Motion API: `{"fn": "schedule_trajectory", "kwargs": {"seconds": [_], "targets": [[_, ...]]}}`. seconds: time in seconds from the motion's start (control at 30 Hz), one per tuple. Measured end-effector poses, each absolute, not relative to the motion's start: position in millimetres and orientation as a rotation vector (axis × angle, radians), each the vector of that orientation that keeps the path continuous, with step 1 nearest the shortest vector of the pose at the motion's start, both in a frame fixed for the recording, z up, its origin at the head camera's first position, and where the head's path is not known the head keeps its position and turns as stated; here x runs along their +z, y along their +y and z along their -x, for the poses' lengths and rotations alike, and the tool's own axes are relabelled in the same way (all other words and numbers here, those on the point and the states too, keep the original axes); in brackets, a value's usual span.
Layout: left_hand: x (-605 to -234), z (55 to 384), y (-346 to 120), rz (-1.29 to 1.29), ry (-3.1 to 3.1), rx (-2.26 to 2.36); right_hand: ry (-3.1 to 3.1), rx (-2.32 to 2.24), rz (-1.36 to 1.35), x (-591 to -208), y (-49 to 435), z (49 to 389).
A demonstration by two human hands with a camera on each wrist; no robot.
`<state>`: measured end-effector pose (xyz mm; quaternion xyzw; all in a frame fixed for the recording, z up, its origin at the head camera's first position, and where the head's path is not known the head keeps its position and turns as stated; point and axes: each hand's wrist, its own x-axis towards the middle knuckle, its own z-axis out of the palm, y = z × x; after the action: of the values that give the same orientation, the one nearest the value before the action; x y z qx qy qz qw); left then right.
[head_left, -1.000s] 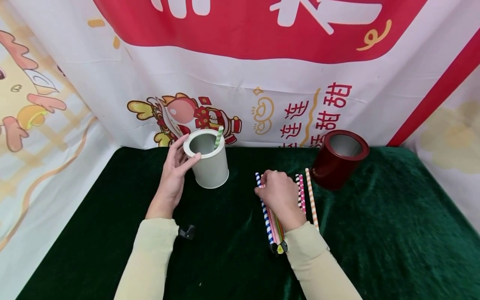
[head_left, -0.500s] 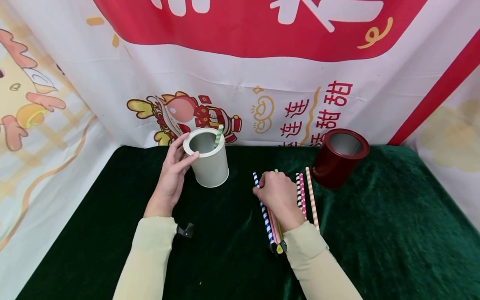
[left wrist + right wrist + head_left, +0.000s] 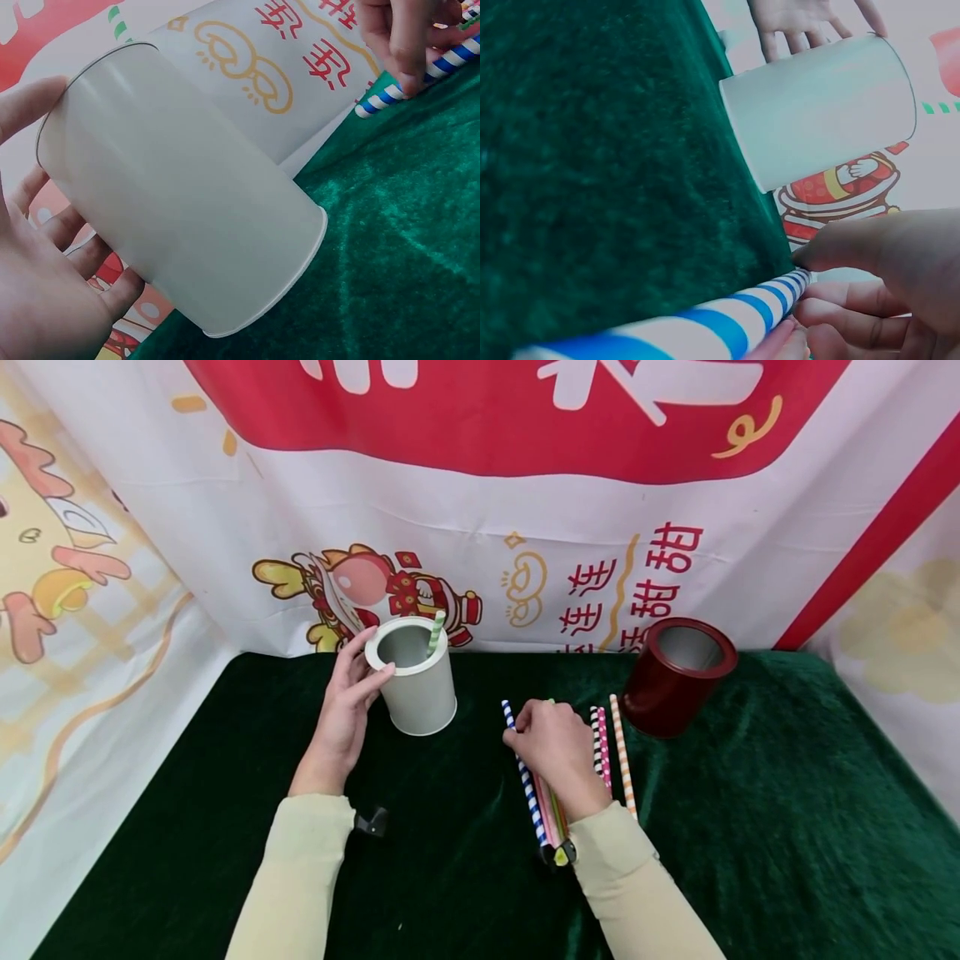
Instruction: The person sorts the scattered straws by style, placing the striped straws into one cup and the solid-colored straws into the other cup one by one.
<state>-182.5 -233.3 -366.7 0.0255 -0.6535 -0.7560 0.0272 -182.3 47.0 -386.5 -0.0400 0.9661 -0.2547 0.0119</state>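
Left hand [image 3: 343,723] holds the far-left pale can [image 3: 423,702], right hand [image 3: 558,747] pinches the blue-striped straw [image 3: 533,802]: seemingly pickup, needing a clean lift

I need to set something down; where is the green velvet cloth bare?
Bare green velvet cloth lies between the black left wrist camera and the blue striped straw, and right of the dark red cylindrical pot. Crowded: the multicoloured straws around the right hand, and the white cylindrical pot held by the left hand.
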Motion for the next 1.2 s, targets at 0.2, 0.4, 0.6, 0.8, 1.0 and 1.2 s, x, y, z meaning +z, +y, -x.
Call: {"fn": "schedule_trajectory", "kwargs": {"seconds": [0.2, 0.4, 0.6, 0.8, 1.0, 1.2], "targets": [[-368, 183, -232, -0.087, -2.022, -2.317, 2.961, -1.007, 0.109, -378, 49, 182], [-367, 182, -231, -0.104, -2.015, -2.317, 2.897, -1.136, 0.169, -369, 51, 182], [-368, 183, -230, -0.117, -1.987, -2.331, 2.837, -1.32, 0.19, -358, 53, 180], [-370, 184, -229, -0.123, -1.977, -2.336, 2.774, -1.545, 0.207, -351, 56, 178], [-370, 184, -228, -0.124, -1.965, -2.341, 2.719, -1.731, 0.171, -345, 57, 175], [-369, 184, -227, -0.119, -1.952, -2.345, 2.682, -1.97, 0.153, -341, 57, 173]]}}
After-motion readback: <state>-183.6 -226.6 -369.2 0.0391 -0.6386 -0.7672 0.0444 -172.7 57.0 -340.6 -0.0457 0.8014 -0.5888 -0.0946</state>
